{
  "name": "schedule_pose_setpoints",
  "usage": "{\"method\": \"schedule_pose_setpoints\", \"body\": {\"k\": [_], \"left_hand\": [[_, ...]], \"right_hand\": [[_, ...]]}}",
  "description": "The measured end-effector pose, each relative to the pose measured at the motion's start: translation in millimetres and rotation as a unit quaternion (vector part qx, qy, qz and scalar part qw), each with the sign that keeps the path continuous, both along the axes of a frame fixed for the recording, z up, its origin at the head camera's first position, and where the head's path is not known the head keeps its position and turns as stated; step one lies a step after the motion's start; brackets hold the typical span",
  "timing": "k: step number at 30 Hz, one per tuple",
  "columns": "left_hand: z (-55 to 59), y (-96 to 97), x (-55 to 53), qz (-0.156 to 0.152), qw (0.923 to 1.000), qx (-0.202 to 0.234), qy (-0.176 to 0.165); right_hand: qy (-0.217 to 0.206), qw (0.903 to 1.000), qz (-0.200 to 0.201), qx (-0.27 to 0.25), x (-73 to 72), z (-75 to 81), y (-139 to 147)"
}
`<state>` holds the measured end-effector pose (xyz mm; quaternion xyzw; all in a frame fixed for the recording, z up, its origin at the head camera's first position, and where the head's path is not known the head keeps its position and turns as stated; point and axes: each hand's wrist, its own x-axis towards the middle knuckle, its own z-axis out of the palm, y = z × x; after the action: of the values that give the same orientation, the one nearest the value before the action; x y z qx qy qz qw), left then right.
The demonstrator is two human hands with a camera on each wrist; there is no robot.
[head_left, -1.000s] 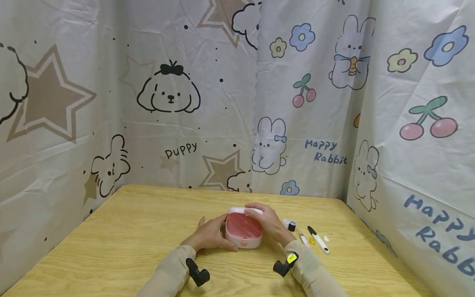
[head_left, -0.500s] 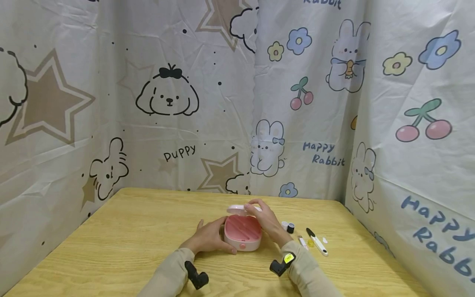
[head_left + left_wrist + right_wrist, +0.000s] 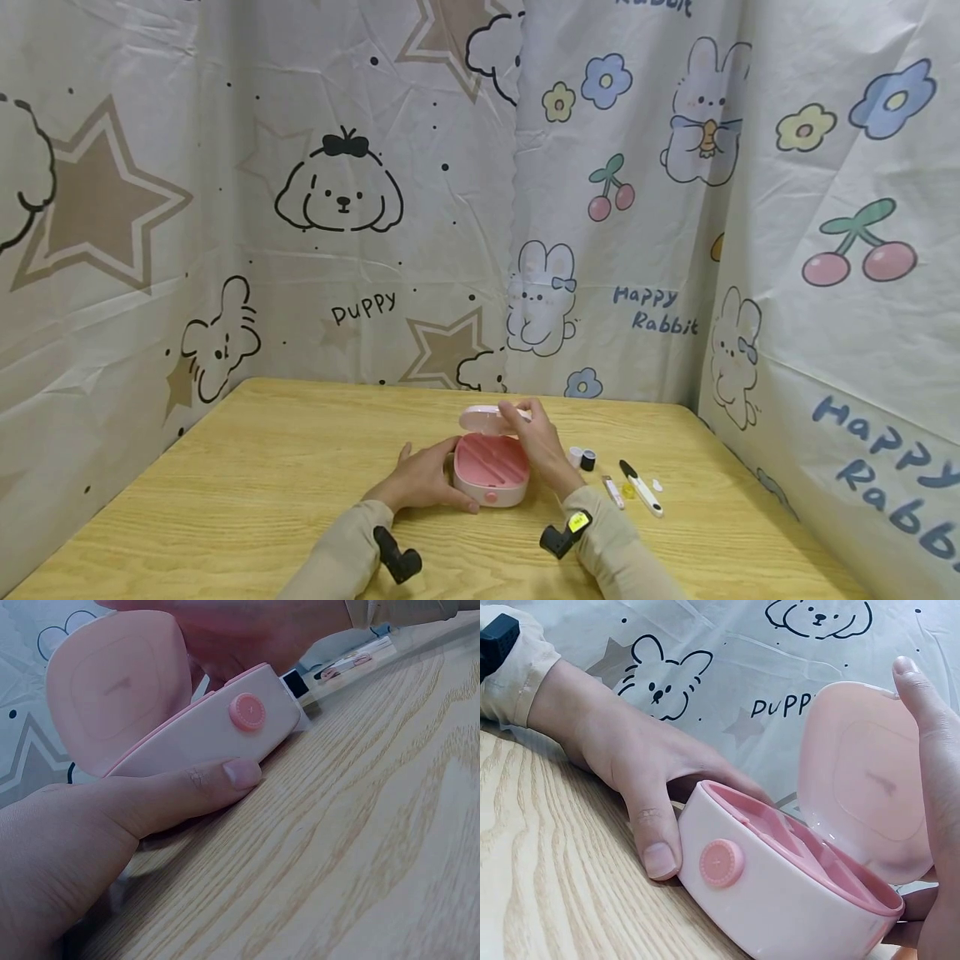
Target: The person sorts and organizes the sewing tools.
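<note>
A white-and-pink sewing-kit-sized box stands on the table with its pale pink lid raised on the far side. Inside it is a pink compartment tray, and a round pink button sits on the front wall. My left hand grips the box's left side, thumb along the front and fingers behind. My right hand is at the right side, its straight thumb beside the lid's edge. Its other fingers are partly hidden behind the box.
Right of the box stand a white spool and a black spool. Close by lie a small white-and-pink strip, a yellow piece, a white tool with a black end and a small white piece. Printed curtains surround the table.
The lid has swung further up and back from the box. My right hand has shifted slightly, its thumb rising along the lid. My left hand keeps its place on the box.
</note>
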<state>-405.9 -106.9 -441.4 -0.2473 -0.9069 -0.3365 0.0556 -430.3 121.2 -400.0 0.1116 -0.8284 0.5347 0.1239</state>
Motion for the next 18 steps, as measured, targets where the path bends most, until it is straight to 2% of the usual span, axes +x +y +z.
{"method": "schedule_pose_setpoints", "body": {"k": [12,18], "left_hand": [[-0.2,0.7,-0.3,0.001,1.0000,-0.002,0.003],[-2.1,1.0,-1.9,0.003,0.9999,-0.006,0.009]], "right_hand": [[0.002,0.9998,-0.017,0.005,-0.7,-2.1,0.0],[-0.011,0.9996,-0.023,0.007,-1.4,-1.4,-0.5]]}}
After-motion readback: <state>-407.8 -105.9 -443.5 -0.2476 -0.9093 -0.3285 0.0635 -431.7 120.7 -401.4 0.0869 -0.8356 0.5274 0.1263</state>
